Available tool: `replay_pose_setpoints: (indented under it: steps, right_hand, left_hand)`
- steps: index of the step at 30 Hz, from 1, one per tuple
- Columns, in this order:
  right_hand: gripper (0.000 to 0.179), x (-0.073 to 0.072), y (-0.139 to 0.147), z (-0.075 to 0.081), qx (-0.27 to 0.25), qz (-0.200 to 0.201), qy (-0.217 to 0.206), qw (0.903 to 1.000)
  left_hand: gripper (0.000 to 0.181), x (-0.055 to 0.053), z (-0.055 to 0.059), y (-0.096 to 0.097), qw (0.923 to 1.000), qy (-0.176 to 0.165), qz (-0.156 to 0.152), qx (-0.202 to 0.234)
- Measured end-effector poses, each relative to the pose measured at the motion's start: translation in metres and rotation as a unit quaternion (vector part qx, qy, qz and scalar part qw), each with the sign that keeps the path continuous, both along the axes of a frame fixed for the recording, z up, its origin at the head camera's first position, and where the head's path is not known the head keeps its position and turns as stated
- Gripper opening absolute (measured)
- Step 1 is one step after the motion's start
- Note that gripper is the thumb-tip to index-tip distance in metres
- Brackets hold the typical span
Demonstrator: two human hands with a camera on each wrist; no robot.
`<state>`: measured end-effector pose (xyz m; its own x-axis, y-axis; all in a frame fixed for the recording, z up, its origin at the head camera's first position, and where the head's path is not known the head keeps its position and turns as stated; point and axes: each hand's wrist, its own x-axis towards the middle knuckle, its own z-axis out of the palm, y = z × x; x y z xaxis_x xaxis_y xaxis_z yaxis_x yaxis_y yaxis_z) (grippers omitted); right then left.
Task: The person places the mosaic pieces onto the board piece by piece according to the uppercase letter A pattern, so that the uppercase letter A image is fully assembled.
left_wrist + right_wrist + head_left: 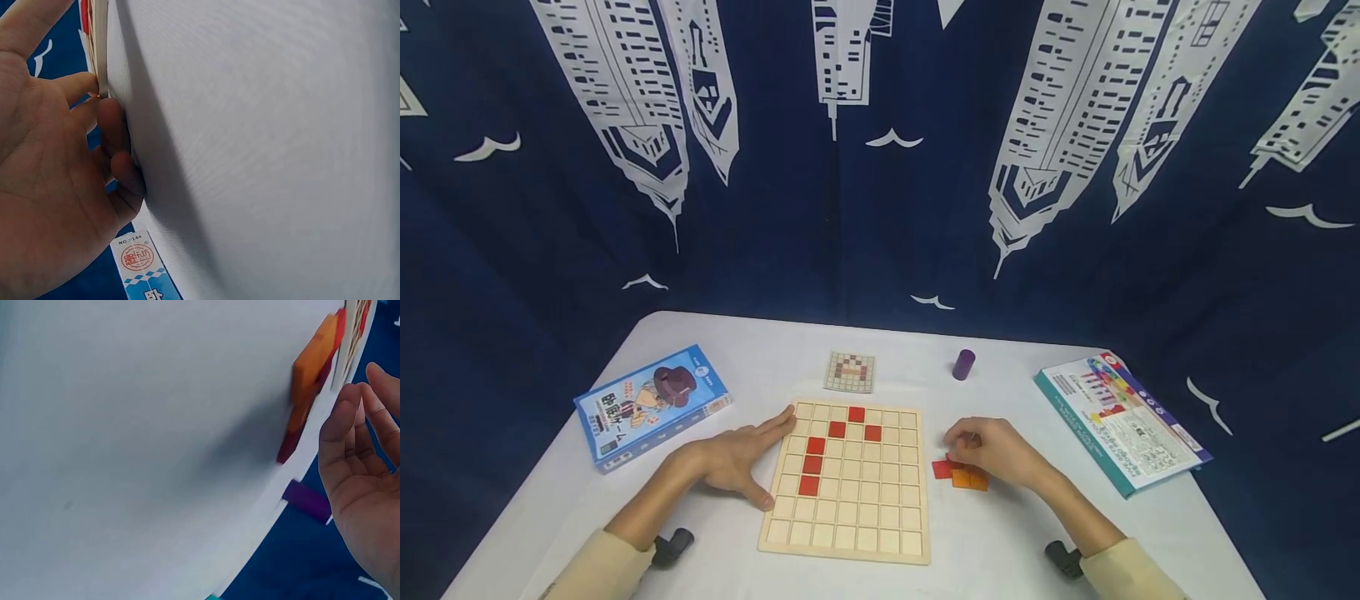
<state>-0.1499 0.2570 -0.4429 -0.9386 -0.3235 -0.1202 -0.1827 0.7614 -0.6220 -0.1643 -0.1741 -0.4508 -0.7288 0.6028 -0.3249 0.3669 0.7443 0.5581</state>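
and here at the bottom centre of the frame lies the grid board [842, 553], flat, with six red tiles [812, 465] sitting in its squares in a bent, slanting line. the left hand [730, 458] is at the board's left edge, fingers and thumb spread apart, touching the wood rather than wrapped round it.

over to the lower right of centre, the right hand [1003, 452] hangs low at the loose red tile [942, 470] and the orange tiles [970, 479], just beside the board. its fingers are bent, tips close together; whether anything is pinched there, i cannot tell.

to do this well, i'd say take one tile by its edges, leave its neighbours lying, and seat it level in a square. a light left hand ought to stop the board sliding.

now the surface: a white-covered table [775, 358], blue box [651, 408] at the left, teal-edged book or box [1120, 421] at the right, small gridded card [850, 372] above the board, purple cylinder [964, 364] to the card's right. behind, a navy curtain [850, 217] fills the top, its white towers upside down.
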Motion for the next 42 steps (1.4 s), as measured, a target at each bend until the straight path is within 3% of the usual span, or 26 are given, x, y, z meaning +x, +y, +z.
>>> replay_pose_setpoints:
  steps: [7, 25, 42]
  right_hand:
    - [0.015, -0.003, 0.011, -0.006, 0.003, -0.031, -0.014, 0.9994]
    - [0.023, 0.001, 0.005, -0.009, 0.049, 0.001, 0.013, 0.9987]
    - [0.019, 0.002, -0.003, -0.011, 0.054, -0.025, 0.026, 0.9979]
  left_hand:
    - [0.129, 0.0, -0.001, 0.0, 1.0, 0.0, 0.0, 0.003]
    - [0.13, -0.001, -0.001, 0.001, 1.0, 0.002, 0.004, -0.001]
    - [0.13, -0.001, 0.0, 0.0, 1.0, 0.003, 0.003, -0.006]
